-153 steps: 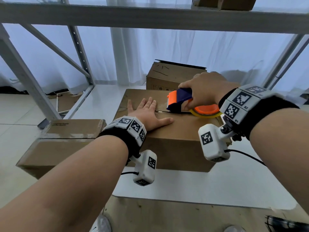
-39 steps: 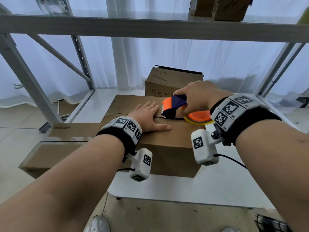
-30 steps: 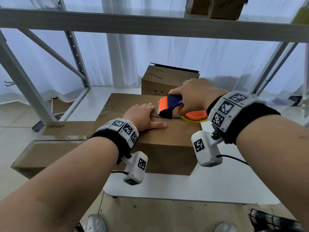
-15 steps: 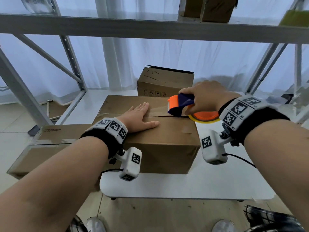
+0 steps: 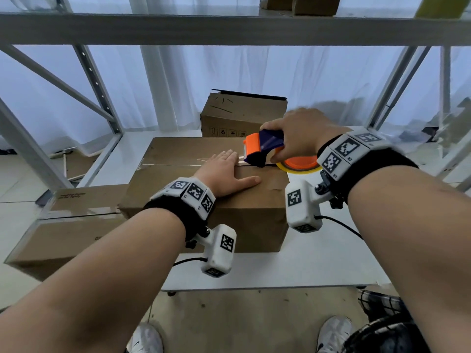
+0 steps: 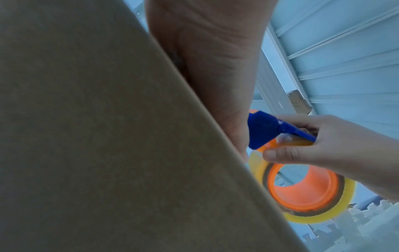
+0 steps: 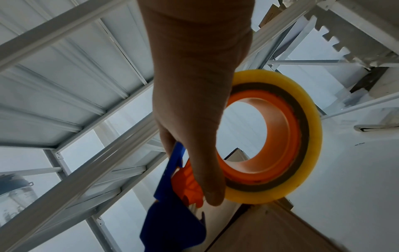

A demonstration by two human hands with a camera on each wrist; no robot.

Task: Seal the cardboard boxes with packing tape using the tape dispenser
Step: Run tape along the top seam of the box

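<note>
A brown cardboard box [image 5: 178, 179] sits on the white shelf board, its top flaps closed along a middle seam. My left hand [image 5: 224, 174] lies flat on the box top, fingers straight, pressing beside the seam. My right hand [image 5: 298, 136] grips the blue and orange tape dispenser [image 5: 262, 149] at the seam's right end, its yellowish tape roll [image 5: 300, 166] hanging past the box's right edge. In the left wrist view the box side [image 6: 108, 136] fills the left and the dispenser [image 6: 263, 129] shows on the right. The right wrist view shows my thumb over the roll [image 7: 276, 136].
A smaller cardboard box [image 5: 242, 115] stands behind the one I hold. Another long box [image 5: 63, 225] lies lower to the left. Grey metal rack beams [image 5: 229, 29] cross overhead, uprights on both sides. The white shelf board [image 5: 318, 263] extends to the front right.
My right hand has drawn the dispenser rightward along the seam to the box's right edge. The left hand stays flat on the top.
</note>
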